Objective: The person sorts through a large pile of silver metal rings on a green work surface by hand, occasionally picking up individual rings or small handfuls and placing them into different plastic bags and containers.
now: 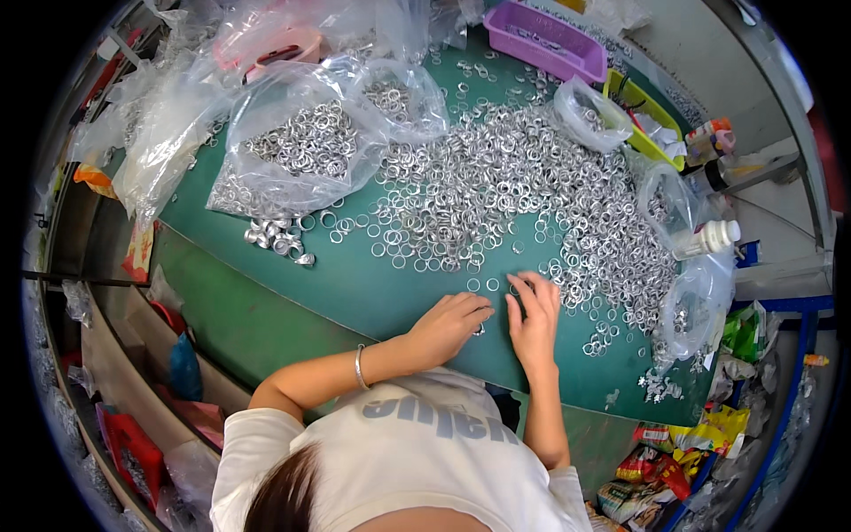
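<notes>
A wide heap of silver metal rings (496, 168) spreads over the green tabletop (337, 288). My left hand (448, 328) rests low over the table near its front edge, its fingers curled together around a small silver ring (480, 329) that shows only partly below the fingertips. To its right, my right hand (534, 321) reaches to the near edge of the heap. Its thumb and fingers are apart, and the fingertips touch down among the nearest rings. Just left of those fingertips, a loose ring (493, 285) lies flat.
Clear plastic bags full of rings (306, 142) stand at the far left, with a cluster of wider rings (275, 238) before them. Behind the heap are a purple basket (545, 43) and a yellow-green basket (645, 115). A white bottle (709, 239) lies at the right edge.
</notes>
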### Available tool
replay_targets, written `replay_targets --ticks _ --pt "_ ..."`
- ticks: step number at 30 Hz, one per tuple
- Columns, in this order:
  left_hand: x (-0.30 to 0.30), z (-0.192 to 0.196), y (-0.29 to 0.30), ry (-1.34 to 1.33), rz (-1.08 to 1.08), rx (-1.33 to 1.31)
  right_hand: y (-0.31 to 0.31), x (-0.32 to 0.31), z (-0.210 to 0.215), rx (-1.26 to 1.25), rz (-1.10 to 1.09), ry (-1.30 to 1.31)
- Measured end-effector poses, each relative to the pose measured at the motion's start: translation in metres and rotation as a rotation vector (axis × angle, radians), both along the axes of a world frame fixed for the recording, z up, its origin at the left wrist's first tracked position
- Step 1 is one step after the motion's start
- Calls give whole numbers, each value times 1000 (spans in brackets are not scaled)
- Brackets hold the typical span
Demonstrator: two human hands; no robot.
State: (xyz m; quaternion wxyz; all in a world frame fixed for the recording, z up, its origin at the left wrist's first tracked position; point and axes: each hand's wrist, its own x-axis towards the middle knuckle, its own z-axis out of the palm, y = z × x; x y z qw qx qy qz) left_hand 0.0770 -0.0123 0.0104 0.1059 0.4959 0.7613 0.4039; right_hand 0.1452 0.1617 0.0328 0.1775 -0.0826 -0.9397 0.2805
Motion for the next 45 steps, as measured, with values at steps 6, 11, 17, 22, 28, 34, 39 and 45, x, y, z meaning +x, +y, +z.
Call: replay_targets --ticks 6,11,17,22,28,34,39,45 --pt "-9 4 -12 119 133 -69 3 5 -3 257 83 -167" --pt "-30 6 -10 394 32 -317 27 27 -9 311 -110 -225" --pt "-46 8 -28 459 211 -329 55 45 -10 389 -352 -155" --pt "-21 10 -17 244 125 -161 26 32 -10 69 -169 -80" --pt "-17 14 -12 229 -182 -260 27 38 -7 280 -135 -137" --pt "6 -2 -5 -26 -328 -136 45 17 -8 224 -252 68" --pt "0 -4 1 15 -289 -69 40 -2 -13 302 -86 -89" --pt "-48 8 -3 394 125 -300 33 9 -14 214 -166 -32"
